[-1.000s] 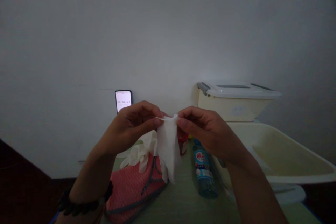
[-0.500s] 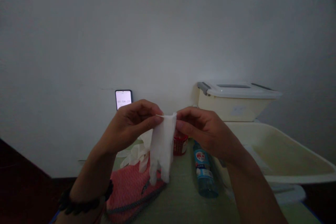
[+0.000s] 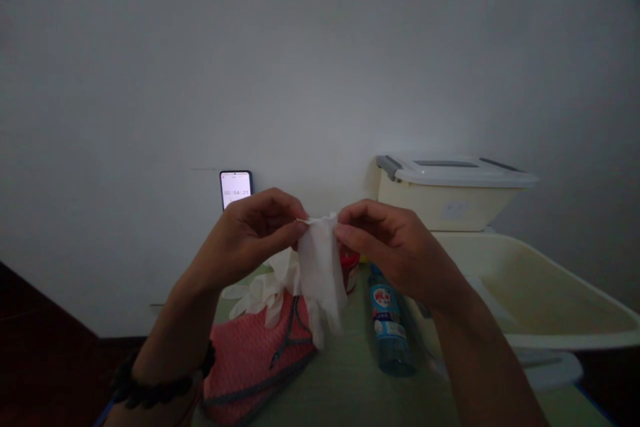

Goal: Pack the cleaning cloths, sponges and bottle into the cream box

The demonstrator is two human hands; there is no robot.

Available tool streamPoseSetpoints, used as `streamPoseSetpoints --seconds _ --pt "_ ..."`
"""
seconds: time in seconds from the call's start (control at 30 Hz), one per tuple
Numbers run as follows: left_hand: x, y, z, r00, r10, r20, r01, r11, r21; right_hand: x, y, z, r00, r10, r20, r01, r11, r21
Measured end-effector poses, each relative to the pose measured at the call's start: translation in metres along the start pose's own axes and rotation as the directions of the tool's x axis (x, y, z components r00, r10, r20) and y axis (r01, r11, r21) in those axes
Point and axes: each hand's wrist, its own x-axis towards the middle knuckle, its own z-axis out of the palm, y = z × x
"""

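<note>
A thin white glove [image 3: 323, 270] hangs by its cuff between my two hands, its fingers dangling downward. My left hand [image 3: 260, 230] pinches the left edge of the cuff between thumb and fingertips. The opposite edge is pinched by my right hand [image 3: 383, 237]. Behind and below the glove, a pink cloth [image 3: 255, 353] with grey trim lies on the table. More white gloves [image 3: 265, 290] lie crumpled at the cloth's far edge. Partly hidden behind the held glove and my right hand is a red container [image 3: 350, 270].
A blue bottle [image 3: 393, 333] lies on the green tabletop [image 3: 345, 380]. To the right sits a large cream basin [image 3: 565, 293], with a lidded storage box [image 3: 435, 203] behind it. Against the wall leans a phone [image 3: 235, 188] showing a timer.
The hanging glove has swung left and then back right. Both hands keep their pinch on the cuff and have barely moved.
</note>
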Motion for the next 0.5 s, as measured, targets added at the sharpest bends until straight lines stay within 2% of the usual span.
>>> streamPoseSetpoints --seconds 0.1,0.27,0.4,0.5 --pt "0.000 0.000 0.000 1.000 -0.004 0.000 0.004 0.998 0.056 -0.001 0.001 0.002 1.000 0.002 0.016 -0.001 1.000 -0.024" --pt "-0.002 0.000 0.002 1.000 0.008 0.029 -0.011 0.996 0.083 -0.001 0.005 0.008 0.998 -0.029 -0.048 0.019 0.977 -0.213" --pt "-0.001 -0.001 0.007 0.995 0.018 0.098 -0.006 0.992 -0.127 0.000 0.007 0.013 0.994 -0.081 -0.072 0.066 0.978 -0.199" --pt "-0.001 -0.004 0.011 0.987 -0.020 0.162 0.071 0.947 -0.314 0.002 0.009 0.016 0.988 -0.110 -0.112 0.095 0.987 -0.128"
